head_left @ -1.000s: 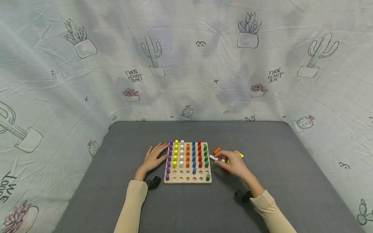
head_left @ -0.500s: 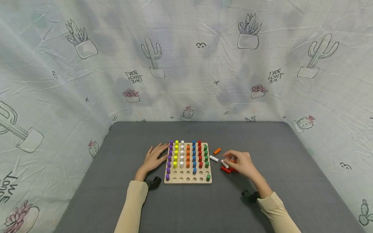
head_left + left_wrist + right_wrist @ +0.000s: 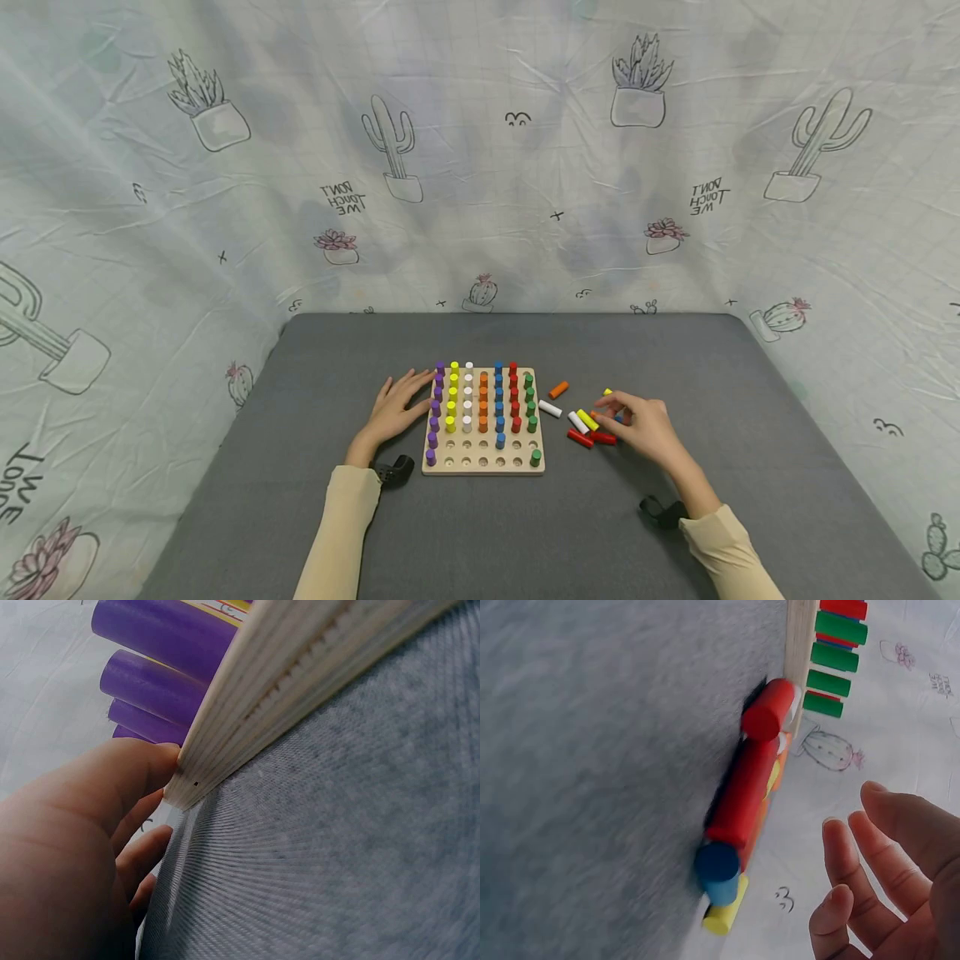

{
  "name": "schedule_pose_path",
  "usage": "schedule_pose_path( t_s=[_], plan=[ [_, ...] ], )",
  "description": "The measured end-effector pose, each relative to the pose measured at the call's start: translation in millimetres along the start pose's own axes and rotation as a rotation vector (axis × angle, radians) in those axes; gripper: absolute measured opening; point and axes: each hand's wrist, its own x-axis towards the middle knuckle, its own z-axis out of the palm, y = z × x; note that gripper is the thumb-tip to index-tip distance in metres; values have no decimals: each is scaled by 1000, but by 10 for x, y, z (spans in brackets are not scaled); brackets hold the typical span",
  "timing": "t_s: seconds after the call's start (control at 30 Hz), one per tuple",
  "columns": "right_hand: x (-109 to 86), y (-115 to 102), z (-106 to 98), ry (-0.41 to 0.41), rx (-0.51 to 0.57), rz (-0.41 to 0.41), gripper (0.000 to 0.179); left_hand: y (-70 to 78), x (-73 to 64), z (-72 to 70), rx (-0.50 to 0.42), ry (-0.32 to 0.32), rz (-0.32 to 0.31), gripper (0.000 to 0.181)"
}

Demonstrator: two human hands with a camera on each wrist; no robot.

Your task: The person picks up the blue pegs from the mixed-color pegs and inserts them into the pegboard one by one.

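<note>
A wooden pegboard point(image 3: 482, 469) stands in the middle, holding columns of coloured pegs. My left hand point(image 3: 392, 414) lies at its left side with fingers spread. In the left wrist view the thumb point(image 3: 142, 761) touches the board's edge point(image 3: 247, 712), beside the purple pegs point(image 3: 169, 637). My right hand point(image 3: 641, 425) hovers over loose pegs right of the board, fingers loosely bent. Nothing lies between its fingers point(image 3: 881, 859) in the right wrist view. Below it are a red peg point(image 3: 742, 791), a blue peg point(image 3: 718, 877) and a yellow peg point(image 3: 726, 909).
Nearer the board lie an orange peg point(image 3: 558, 389), a white peg point(image 3: 551, 408) and another red peg point(image 3: 580, 438). Bare holes show in the board's front rows. Grey cloth point(image 3: 480, 542) covers the table, and a printed curtain point(image 3: 480, 167) hangs around it.
My right hand has moved rightward, away from the board, uncovering white, yellow and red pegs. My left hand has stayed at the board's left edge.
</note>
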Motion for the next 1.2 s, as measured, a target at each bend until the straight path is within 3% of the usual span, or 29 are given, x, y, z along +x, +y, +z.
schedule_pose_path(
  t_s=[0.27, 0.5, 0.9, 1.2],
  plan=[
    [-93, 126, -39, -42, -27, 72, 23, 1, 7, -1, 3, -4, 0, 55],
    [-170, 247, -46, -79, 12, 131, 28, -13, 10, 10, 4, -4, 4, 56],
    [-195, 306, -94, -175, 27, 250, 37, -4, 10, 3, -1, -6, 7, 55],
    [-172, 320, -97, -242, 33, 238, 36, -9, 10, -2, 1, -5, 6, 55]
  ],
)
